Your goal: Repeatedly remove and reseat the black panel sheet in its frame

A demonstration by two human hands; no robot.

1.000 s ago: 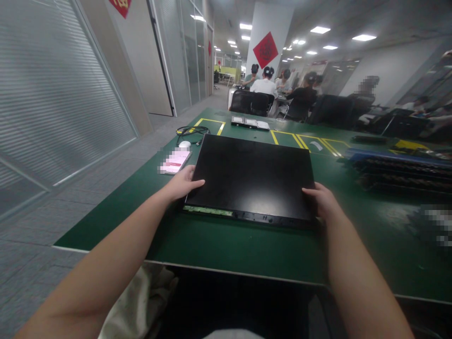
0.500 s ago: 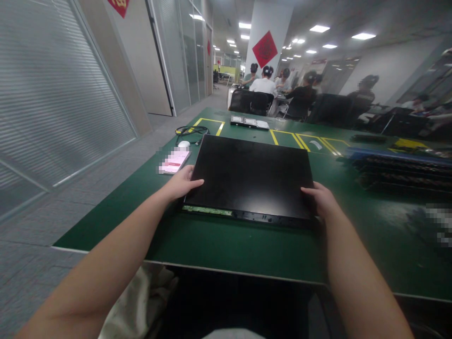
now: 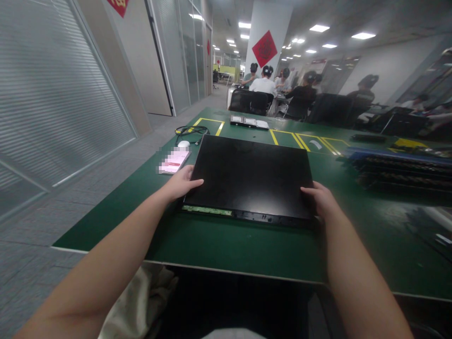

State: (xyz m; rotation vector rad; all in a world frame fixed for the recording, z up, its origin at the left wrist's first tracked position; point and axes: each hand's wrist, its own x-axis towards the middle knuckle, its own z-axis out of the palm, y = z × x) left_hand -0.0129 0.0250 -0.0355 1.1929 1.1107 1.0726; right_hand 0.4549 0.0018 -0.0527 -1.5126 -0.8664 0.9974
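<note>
**Both my hands on the near corners of the black panel**

My left hand (image 3: 181, 184) lies at the near left corner of the wide, flat black rectangular display panel (image 3: 251, 175), thumb laid across the top face and fingers curled around the side edge. My right hand (image 3: 319, 198) does the same at the near right corner, thumb on top and the rest wrapped down the side, out of sight. Neither is clenched; both grip the edges loosely.

The panel lies flat on the table, its near long edge towards me, where a thin green circuit strip (image 3: 207, 210) and a dark connector bar run along the rim. I judge it stiff but thin, light for its spread, and fragile: the glossy face mirrors the ceiling lights, so it should be slippery and mark easily. The side edges near the corners look like the safe hold, away from the exposed strip and the face.

It rests on a dark green matted workbench (image 3: 226, 247) marked with yellow tape lines (image 3: 300, 140). Just left of the panel lies a phone with a pink screen (image 3: 174, 161); beyond it sit a small white mouse-like object (image 3: 183, 144) and a coiled black cable (image 3: 192, 130). Further off lies a flat grey tray (image 3: 250, 122), and to the right stand long dark racks (image 3: 399, 172).

Beyond the table, seated people (image 3: 264, 84) work in an office with glass partitions, ceiling lights and a red diamond decoration (image 3: 264, 48) on a white pillar.
</note>
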